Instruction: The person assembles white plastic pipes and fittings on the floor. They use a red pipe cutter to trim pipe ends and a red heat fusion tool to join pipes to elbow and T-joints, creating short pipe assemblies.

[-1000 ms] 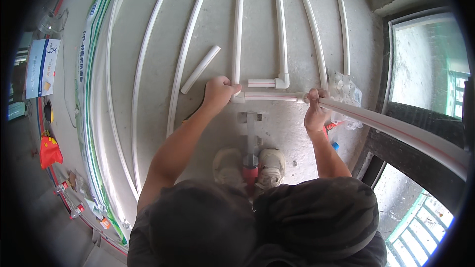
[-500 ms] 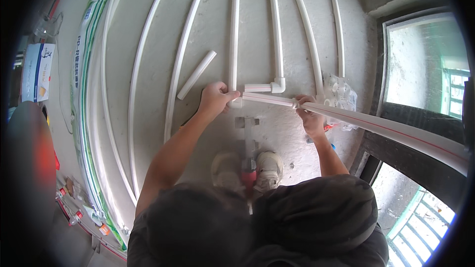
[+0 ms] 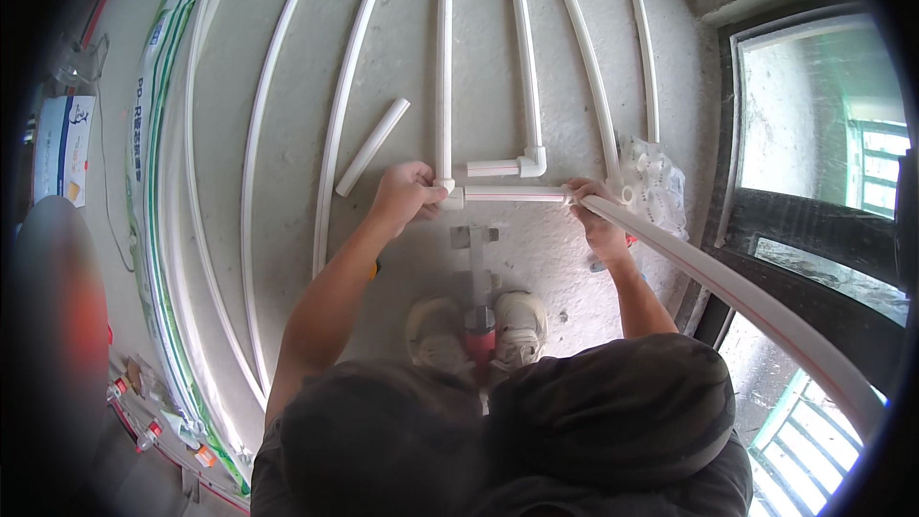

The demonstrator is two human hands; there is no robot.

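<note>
My left hand [image 3: 412, 193] is closed around a white elbow fitting [image 3: 446, 193] at the near end of a long white pipe [image 3: 444, 67] that runs away from me. A short white pipe [image 3: 517, 193] with a red line meets this fitting; how deep it sits I cannot tell. At its other end my right hand [image 3: 595, 218] grips a white fitting [image 3: 572, 197], partly hidden by the fingers. From there another long white pipe [image 3: 728, 287] slants toward the lower right. Between my shoes, a pipe welding tool [image 3: 480, 316] with a red body and a metal plate points forward.
Beyond the short pipe lies another pipe with an elbow [image 3: 532, 163]. A loose pipe piece [image 3: 373, 147] and several long pipes lie across the concrete floor. Clear plastic packaging [image 3: 656, 187] is beside my right hand. A dark-framed window [image 3: 814, 191] stands at right, a green-striped pipe bag [image 3: 148, 153] at left.
The short pipe has swung level and its left end now lines up with the elbow at my left hand. The far part of the right-hand pipe has swung downward.
</note>
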